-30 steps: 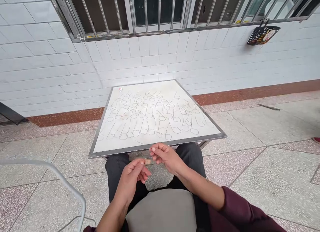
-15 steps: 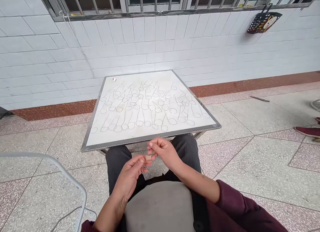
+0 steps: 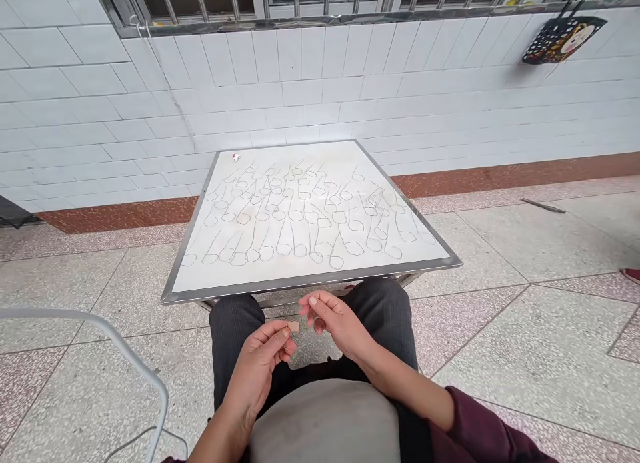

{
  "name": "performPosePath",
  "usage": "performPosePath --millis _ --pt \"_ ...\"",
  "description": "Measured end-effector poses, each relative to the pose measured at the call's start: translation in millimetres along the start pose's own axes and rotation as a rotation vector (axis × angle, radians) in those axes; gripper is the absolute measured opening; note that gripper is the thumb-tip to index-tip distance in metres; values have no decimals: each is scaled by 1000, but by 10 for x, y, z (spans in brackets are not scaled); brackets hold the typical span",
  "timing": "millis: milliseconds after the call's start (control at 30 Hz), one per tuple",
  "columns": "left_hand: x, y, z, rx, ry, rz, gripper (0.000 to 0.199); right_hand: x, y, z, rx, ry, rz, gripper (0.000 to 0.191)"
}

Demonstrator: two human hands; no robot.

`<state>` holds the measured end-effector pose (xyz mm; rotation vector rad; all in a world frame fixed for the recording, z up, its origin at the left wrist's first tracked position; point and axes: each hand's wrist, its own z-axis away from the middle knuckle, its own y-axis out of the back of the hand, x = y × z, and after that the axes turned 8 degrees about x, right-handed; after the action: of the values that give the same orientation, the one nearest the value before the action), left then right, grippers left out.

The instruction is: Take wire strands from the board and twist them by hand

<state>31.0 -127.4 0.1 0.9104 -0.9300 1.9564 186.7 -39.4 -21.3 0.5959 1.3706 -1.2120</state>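
My left hand pinches a small tan piece between thumb and fingers, above my lap. From it a thin wire curves up toward my right hand, whose thumb and forefinger are pressed together at the wire's far side. Both hands are just beyond the front edge of a white table with a metal rim. Many thin wire loops with long tails lie spread in rows over the tabletop. What the lower fingers of my left hand cover is hidden.
A small red and white object sits at the table's back left corner. A grey curved metal frame stands at the left. Against the tiled wall hangs a patterned bag. A person's shoe shows at the far right.
My hands have moved slightly apart and a little lower, and the wire between them now shows as a curve. The camera view has shifted somewhat to the left.
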Motion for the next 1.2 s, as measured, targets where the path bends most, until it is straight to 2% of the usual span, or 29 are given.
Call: performPosePath --millis 167,300,400,467,567,700,800,867,1067,1200 --pt "-13 4 -19 74 -221 -235 31 70 84 4 -18 46 87 37" --pt "-44 62 -32 126 -458 -505 24 40 127 17 67 268 324 28" --pt "-57 121 -50 142 -726 -765 22 -7 109 40 41 414 405 27" --pt "-56 150 -66 151 -944 -954 24 -30 78 62 3 447 384 31" --pt "-41 178 -87 190 -1193 -1137 32 -56 35 102 -29 365 278 25" --pt "-9 193 -93 244 -1305 -1188 39 -70 6 137 -140 123 26 26" --pt "10 189 -93 253 -1310 -1100 38 -52 3 137 -143 34 -85 26" --pt "20 183 -94 233 -1249 -1002 35 -43 10 133 -136 44 -93 25" --pt "61 156 -72 213 -824 -635 21 -64 43 143 -91 274 68 18" --pt "57 153 -75 229 -549 -345 27 -33 49 153 39 428 249 13"
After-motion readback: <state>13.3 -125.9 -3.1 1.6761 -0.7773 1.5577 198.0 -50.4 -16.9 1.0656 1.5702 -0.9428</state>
